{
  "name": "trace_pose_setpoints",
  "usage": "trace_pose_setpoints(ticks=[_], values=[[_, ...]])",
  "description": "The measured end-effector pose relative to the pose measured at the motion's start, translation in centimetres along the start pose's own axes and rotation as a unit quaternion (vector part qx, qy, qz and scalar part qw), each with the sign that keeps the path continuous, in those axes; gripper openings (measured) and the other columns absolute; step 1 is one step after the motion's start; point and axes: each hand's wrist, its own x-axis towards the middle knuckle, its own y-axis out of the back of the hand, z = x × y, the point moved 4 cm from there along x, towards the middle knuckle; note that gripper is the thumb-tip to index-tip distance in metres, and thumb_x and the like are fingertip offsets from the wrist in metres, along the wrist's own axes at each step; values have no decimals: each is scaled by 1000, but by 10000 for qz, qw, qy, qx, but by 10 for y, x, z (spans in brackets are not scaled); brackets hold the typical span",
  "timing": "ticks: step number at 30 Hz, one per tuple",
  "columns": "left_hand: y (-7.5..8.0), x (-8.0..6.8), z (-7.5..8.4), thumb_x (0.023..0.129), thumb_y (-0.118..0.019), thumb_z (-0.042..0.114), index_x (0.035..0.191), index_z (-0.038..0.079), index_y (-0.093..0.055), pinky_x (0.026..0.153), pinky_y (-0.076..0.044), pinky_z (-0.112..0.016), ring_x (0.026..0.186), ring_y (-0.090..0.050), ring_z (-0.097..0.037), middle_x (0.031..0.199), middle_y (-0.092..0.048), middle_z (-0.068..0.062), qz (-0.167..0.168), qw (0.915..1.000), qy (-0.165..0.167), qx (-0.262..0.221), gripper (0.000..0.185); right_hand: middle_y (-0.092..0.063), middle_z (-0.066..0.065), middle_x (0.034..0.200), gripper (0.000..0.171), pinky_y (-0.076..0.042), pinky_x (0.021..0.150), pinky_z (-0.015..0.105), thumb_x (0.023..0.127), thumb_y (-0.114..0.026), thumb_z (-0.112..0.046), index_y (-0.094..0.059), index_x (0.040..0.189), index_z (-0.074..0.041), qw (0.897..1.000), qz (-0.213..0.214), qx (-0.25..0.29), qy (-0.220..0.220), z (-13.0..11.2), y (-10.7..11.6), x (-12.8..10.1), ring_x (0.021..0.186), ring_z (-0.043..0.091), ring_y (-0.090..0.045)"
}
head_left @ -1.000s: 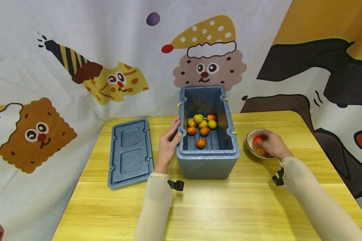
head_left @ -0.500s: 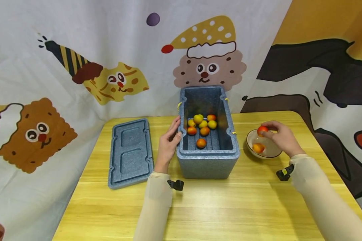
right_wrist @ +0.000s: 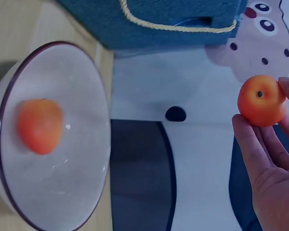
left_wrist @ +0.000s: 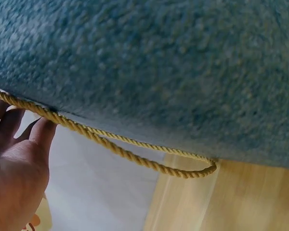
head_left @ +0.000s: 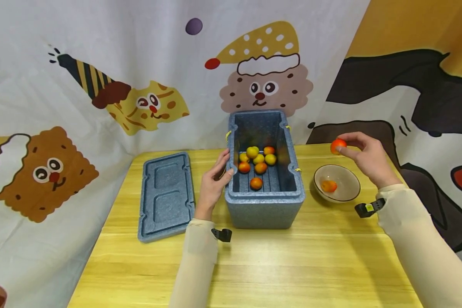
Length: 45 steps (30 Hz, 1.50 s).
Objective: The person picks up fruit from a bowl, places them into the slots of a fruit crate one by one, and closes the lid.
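My right hand [head_left: 373, 161] pinches a round red-orange fruit [head_left: 338, 146] between thumb and fingertips, raised above and behind the bowl [head_left: 348, 179]. In the right wrist view, that fruit [right_wrist: 261, 108] shows a short dark stem. One more orange fruit [head_left: 329, 186] lies in the dark-rimmed white bowl. My left hand [head_left: 212, 188] rests against the left side of the grey foam box [head_left: 265, 214], thumb at its rim. In the left wrist view, its fingers reach the box wall beside a yellow rope handle [left_wrist: 135, 153]. Several yellow and red-orange fruits [head_left: 256, 183] sit inside the open box.
The box's grey lid [head_left: 167, 196] lies flat on the wooden table [head_left: 277, 265], left of my left hand. Behind the table hangs a white cloth [head_left: 146, 38] printed with cartoon figures. The bowl stands just right of the box.
My right hand has lifted a red-orange fruit out of the bowl and carried it up and slightly back, leaving one fruit there. The left hand stays at the box.
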Motion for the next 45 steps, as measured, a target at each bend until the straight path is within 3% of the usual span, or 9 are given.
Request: trace_pose_setpoints(ticks=[4, 7, 12, 20, 30, 38, 45], values=[[2, 1, -5, 93, -65, 5, 141, -4, -49, 111, -30, -33, 140, -35, -17, 152, -42, -6, -16, 9995, 297, -52, 51, -57, 10, 125, 49, -34, 102, 47, 94, -66, -38, -57, 132, -7, 9999, -45, 97, -48, -8, 1, -2, 119, 22, -48], [3, 1, -6, 93, -65, 2, 140, -4, -50, 111, -32, -33, 139, -36, -18, 151, -42, -7, -17, 9993, 362, -60, 50, -58, 9, 125, 48, -36, 101, 43, 94, -66, -37, -58, 131, -8, 9999, -11, 129, -5, -10, 1, -2, 119, 21, -48], [2, 1, -6, 92, -62, -7, 139, -9, -48, 111, -30, -35, 140, -35, -24, 151, -39, -16, -61, 9995, 283, -103, 48, -58, 6, 125, 48, -40, 90, 27, 93, -67, -38, -59, 132, -10, 9996, 71, 264, -40, -14, 0, -1, 111, 16, -52], [-6, -1, 21, 92, -58, -12, 136, -19, -43, 112, -29, -39, 140, -32, -34, 149, -35, -28, -100, 9997, 225, 30, 47, -58, 6, 124, 47, -43, 82, 20, 94, -67, -33, -59, 134, -9, 9989, 72, 407, 208, -43, -5, 10, 104, 16, -55], [-6, 0, 25, 92, -57, -12, 136, -20, -42, 112, -28, -36, 141, -29, -35, 150, -34, -28, -117, 9995, 305, 34, 47, -63, 7, 118, 39, -44, 87, 23, 93, -70, -24, -63, 128, -9, 9919, -170, 870, 904, -103, -21, 33, 111, 18, -54], [-3, 0, 28, 93, -62, -6, 140, -14, -42, 112, -29, -44, 141, -31, -28, 153, -34, -21, -185, 9971, 734, 41, 51, -60, 7, 123, 37, -45, 90, 30, 95, -67, -22, -61, 127, -5, 9873, -672, 930, 1100, -130, -48, 45, 114, 20, -52], [-4, 1, 27, 93, -61, -6, 139, -16, -43, 112, -29, -40, 141, -32, -30, 152, -34, -24, -179, 9984, 528, 48, 50, -60, 8, 120, 38, -43, 92, 38, 94, -68, -24, -62, 126, -5, 9850, -926, 771, 1236, -145, -65, 55, 109, 21, -54]])
